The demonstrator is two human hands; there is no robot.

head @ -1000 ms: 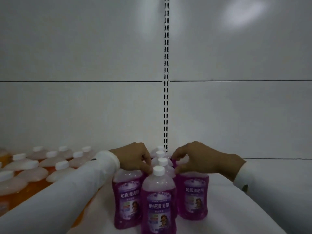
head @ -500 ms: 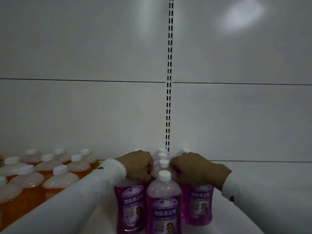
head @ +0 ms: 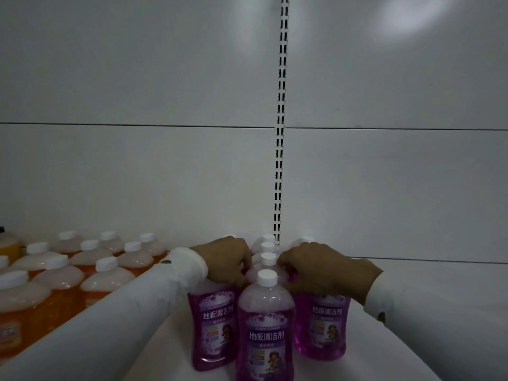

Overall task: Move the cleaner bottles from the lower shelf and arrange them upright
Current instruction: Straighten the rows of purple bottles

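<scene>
**Two hands on the purple bottles**

A bunch of purple cleaner bottles [head: 265, 325] stood upright on a white shelf [head: 412, 339], close together and touching. They had white caps and purple labels. One bottle stood at the front in the middle. More bottles stood in a row behind it, and only their white caps showed. One bottle stood on the left side [head: 213, 323] and one on the right side [head: 321, 325].

The left hand [head: 226, 261] sat on top of the left side bottle. Its fingers were curled down around the top of that bottle, so the cap was hidden. The right hand [head: 316, 270] did the same with the right side bottle. Its fingers were bent over the top and held it. Both arms had white sleeves [head: 110, 320] with a small dark button at each cuff.

On the left part of the shelf stood many orange bottles [head: 101, 281]. They had white caps too and stood in rows. They were apart from the purple ones, with the left sleeve between them. A yellow thing [head: 9, 244] sat at the far left edge, too cut off to tell what it was.

Behind everything was a white back wall [head: 137, 174]. A strip with little dark slots [head: 280, 133] ran up the wall, right behind the purple bottles
</scene>
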